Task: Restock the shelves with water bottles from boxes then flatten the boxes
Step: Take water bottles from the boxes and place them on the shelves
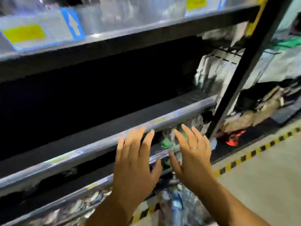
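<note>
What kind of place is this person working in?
Most likely a warehouse or shop stockroom: long metal shelves with yellow label tags along the edges, clear-wrapped goods on the top level, and yellow-and-black hazard tape on the concrete floor.

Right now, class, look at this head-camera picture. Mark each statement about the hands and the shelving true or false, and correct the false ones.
1. The left hand and the right hand both have their fingers spread and hold nothing. True.
2. The ring is worn on the left hand. False: it is on a finger of the right hand.
3. The floor stripe beside the shelving is yellow and black. True.
4. The arrow sign on the top shelf is red. False: it is blue with a pale arrow pointing up.
</note>
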